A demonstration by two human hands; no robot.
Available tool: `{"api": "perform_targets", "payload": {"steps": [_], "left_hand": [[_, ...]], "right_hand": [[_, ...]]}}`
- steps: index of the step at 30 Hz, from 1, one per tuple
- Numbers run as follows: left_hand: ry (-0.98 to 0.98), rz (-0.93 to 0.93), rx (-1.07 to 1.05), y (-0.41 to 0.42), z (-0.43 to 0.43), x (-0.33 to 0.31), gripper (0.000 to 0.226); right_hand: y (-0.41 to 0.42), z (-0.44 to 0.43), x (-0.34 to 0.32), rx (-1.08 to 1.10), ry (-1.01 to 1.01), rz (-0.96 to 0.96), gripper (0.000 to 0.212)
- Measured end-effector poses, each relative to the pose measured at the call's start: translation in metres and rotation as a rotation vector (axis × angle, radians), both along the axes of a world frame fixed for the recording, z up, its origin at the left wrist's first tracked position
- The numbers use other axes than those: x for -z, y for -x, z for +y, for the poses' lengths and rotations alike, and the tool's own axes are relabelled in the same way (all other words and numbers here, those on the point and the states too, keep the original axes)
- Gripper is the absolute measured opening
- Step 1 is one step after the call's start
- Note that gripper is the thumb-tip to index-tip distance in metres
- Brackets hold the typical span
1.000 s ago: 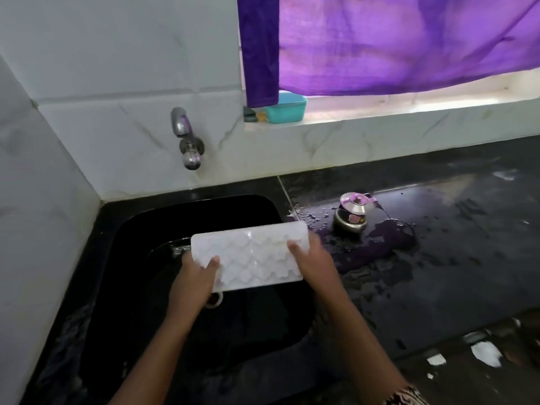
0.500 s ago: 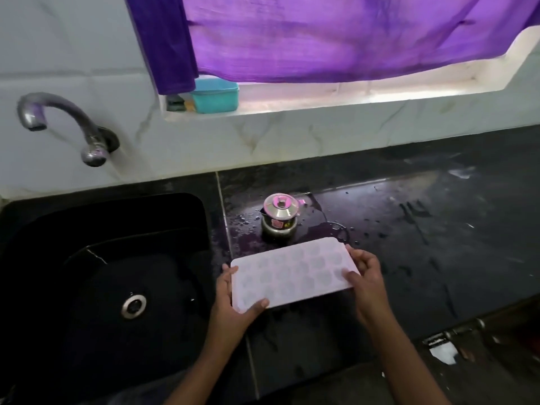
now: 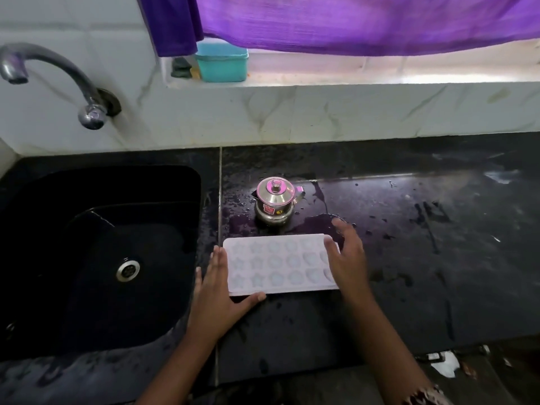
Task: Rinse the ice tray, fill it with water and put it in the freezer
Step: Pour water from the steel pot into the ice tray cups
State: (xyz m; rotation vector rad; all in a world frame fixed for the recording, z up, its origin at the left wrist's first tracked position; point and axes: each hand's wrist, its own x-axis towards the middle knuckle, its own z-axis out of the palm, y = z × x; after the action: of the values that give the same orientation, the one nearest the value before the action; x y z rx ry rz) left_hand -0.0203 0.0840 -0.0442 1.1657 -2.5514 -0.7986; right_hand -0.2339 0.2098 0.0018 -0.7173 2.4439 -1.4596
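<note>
Home kitchen: black sink (image 3: 96, 194) w/ wall tap (image 3: 58, 65), wet dark stone desk (image 3: 409, 258) beside it, 1 small lidded steel pot (image 3: 274, 200) on it, marble-look wall tiles (image 3: 73, 19), window ledge (image 3: 380, 74) w/ teal box (image 3: 222, 65), purple curtain (image 3: 350, 21) above
</note>
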Motion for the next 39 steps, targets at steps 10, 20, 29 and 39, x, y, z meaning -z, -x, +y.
{"api": "perform_targets", "payload": {"steps": [10, 20, 29, 39], "left_hand": [[0.060, -0.148, -0.040, 0.004, -0.001, -0.006, 0.138], [0.066, -0.195, -0.036, 0.004, -0.002, -0.004, 0.144], [0.065, -0.194, -0.035, 0.004, -0.002, -0.005, 0.140], [0.056, -0.202, 0.017, 0.003, 0.000, -0.009, 0.137]], "right_hand": [[0.056, -0.099, -0.016, -0.214, 0.099, -0.249, 0.019], [0.056, -0.109, 0.005, -0.248, 0.326, -0.600, 0.037], [0.042, -0.128, -0.007, -0.098, 0.696, -0.784, 0.041], [0.031, -0.093, -0.051, -0.107, 0.850, -0.700, 0.040]]}}
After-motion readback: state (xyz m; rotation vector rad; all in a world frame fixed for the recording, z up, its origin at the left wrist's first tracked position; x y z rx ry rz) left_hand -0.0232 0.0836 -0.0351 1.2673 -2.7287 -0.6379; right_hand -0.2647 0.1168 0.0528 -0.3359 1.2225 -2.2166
